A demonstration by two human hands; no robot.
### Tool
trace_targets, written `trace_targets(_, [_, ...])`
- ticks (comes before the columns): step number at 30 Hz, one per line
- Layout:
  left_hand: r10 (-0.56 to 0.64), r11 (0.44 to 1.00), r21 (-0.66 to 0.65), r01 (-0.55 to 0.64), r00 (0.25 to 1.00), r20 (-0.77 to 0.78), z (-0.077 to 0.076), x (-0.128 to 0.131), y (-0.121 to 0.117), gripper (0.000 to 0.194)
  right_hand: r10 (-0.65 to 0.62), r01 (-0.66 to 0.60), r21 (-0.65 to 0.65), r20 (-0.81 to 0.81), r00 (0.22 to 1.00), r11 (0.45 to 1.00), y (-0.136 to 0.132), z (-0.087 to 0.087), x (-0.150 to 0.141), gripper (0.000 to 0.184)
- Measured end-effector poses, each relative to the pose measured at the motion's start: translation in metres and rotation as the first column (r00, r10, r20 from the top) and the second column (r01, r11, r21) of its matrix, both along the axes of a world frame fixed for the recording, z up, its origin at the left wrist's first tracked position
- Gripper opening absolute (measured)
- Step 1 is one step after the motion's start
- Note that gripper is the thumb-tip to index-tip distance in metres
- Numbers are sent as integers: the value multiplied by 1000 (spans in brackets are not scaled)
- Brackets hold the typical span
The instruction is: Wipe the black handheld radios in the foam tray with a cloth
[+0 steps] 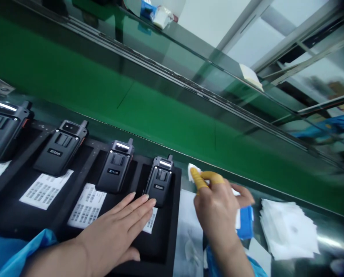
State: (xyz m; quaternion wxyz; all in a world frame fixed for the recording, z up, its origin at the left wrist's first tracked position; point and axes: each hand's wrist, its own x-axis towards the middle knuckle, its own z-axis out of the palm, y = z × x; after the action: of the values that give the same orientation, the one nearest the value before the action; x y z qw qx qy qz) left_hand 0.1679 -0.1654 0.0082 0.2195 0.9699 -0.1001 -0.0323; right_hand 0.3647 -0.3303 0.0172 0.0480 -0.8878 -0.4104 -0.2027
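Note:
My left hand [116, 234] lies flat with its fingers stretched out. Its fingertips rest at the lower end of the rightmost handheld radio [159, 181], a black device marked "Riton", and partly cover a barcode label sheet [150, 223]. To the left are more such radios: one [114, 169] with a label sheet [88, 206] below it, another [59, 148], and a third [4, 129] at the picture's edge. All lie in a black compartment tray [174, 215]. My right hand [218, 204], wearing yellow finger cots, pinches a small white wipe [191, 172] beyond the tray's right side.
A stack of white wipes [289, 231] lies to the right. Partly behind my right hand is a blue object [245, 223]. A clear plastic bag or sheet [186, 238] lies beside the tray. Behind runs a green belt [160, 119] with a metal rail [172, 75] along it.

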Motion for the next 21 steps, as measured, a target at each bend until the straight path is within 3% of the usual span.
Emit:
trace_targets(2, [-4,1000,24,3,999,32,-2,1,1,65,-153,152,14,52,987,988,-26,12,-1,26])
trace_targets(5, [-11,999,52,2,983,181,-8,2,3,59,-380,377,54,85,921,925,-73,32,-9,29])
trace_targets(9, [7,1000,4,-8,942,336,-16,7,4,54,-542,546,43,210,814,837,-135,43,-31,32])
trace_targets(13, [12,1000,15,-18,942,334,-17,13,3,54,-607,636,19,319,727,772,-175,24,-58,23])
trace_targets(17, [-14,999,47,-3,936,352,-15,15,4,54,-591,613,-31,229,773,790,-185,-4,-78,23])
trace_targets(21, [-30,992,123,-13,938,345,-14,8,5,48,-546,546,29,88,833,837,-180,-9,-89,24])
